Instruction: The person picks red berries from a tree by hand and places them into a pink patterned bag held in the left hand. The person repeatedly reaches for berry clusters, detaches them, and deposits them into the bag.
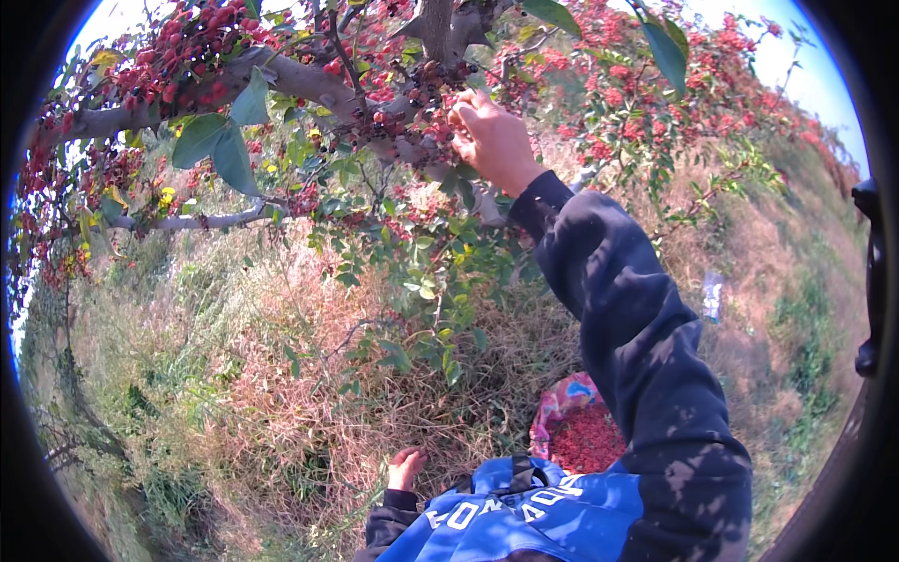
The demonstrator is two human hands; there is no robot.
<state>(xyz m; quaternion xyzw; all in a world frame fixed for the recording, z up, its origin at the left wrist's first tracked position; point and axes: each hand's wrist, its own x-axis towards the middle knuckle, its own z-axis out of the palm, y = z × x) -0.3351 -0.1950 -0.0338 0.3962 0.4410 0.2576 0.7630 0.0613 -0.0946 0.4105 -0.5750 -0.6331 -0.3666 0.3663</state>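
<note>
My right hand [491, 137] is raised to a prickly ash branch [309, 81], its fingertips pinched on a cluster of red prickly ash berries [440, 125]. The fingers hide part of that cluster. Dark seeds show among the berries just left of the hand. Low in front of my body hangs my left hand [407, 467], apart from the branches, with its fingers loosely curled; whether anything is in it cannot be made out. A pink patterned cloth bag [544, 414] on the ground holds many picked red berries [588, 437], partly hidden by my right sleeve and blue top.
Thick thorns [474, 27] stick out from the trunk above my right hand. Another berry-laden bunch [189, 42] hangs upper left, and a lower branch [204, 220] crosses beneath it. Dry grass [316, 365] covers the ground. A plastic packet [712, 298] lies at right.
</note>
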